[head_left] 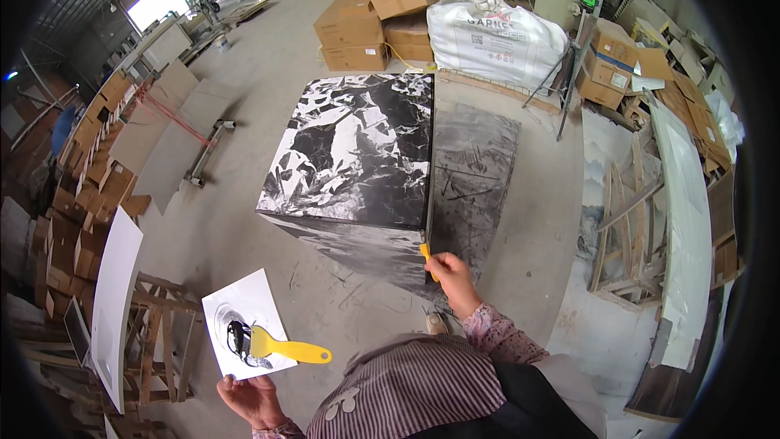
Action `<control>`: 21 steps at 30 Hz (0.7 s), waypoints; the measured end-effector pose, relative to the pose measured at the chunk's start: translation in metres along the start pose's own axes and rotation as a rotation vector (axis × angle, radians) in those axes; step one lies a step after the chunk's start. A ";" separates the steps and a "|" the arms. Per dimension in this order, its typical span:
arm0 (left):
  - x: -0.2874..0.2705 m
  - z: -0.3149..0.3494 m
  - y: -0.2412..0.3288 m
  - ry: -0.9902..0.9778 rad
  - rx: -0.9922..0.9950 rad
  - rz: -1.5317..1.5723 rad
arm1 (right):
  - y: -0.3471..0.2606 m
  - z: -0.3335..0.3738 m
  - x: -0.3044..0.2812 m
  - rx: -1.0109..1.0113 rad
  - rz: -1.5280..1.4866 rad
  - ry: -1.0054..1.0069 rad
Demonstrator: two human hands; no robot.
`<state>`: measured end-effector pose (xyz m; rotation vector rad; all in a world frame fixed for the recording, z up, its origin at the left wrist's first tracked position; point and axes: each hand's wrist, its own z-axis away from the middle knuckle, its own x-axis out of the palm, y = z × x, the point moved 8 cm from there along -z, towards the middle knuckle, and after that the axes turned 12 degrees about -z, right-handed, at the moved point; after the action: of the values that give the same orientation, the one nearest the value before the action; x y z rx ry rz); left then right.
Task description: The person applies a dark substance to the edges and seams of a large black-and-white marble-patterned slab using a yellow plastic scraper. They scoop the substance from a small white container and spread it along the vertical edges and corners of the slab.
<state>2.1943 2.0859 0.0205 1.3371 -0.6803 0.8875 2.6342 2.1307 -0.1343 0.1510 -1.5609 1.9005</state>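
My left hand holds a white board by its near edge, low at the left. On the board lie a smear of black paste and a yellow scraper. My right hand grips a second yellow scraper and presses it against the near right corner edge of a black-and-white marbled stone block. The block's right side face is dark grey with scratch marks.
Cardboard boxes and a big white sack stand behind the block. Wooden frames with white slabs line the right. Stacked tiles and a wooden rack line the left. The floor is bare concrete.
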 end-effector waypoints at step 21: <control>-0.007 0.052 -0.035 -0.051 -0.169 -0.341 | -0.029 0.178 0.181 -0.274 0.580 -0.818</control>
<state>2.2241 2.0332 0.0036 1.2785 -0.5328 0.5116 2.4546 2.0460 0.0265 0.4326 -2.6245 2.1506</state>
